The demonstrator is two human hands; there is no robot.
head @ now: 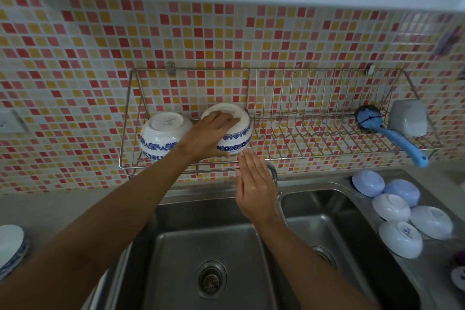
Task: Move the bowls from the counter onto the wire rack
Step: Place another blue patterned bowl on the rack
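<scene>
A wire rack (314,118) hangs on the tiled wall above the sink. Two white bowls with blue flower bands sit upside down on its left part. My left hand (208,133) grips the right one (239,133) from above, fingers over its base. The other bowl (161,133) stands alone to the left of it. My right hand (256,184) hovers flat just below the rack's front rail, fingers together, holding nothing. Several small white and pale blue bowls (400,211) lie upside down on the counter right of the sink.
A blue dish brush (392,133) and a grey cup (407,118) occupy the rack's right end. A double steel sink (208,259) lies below, with the tap (274,176) behind my right hand. Stacked plates (10,246) sit at the left edge.
</scene>
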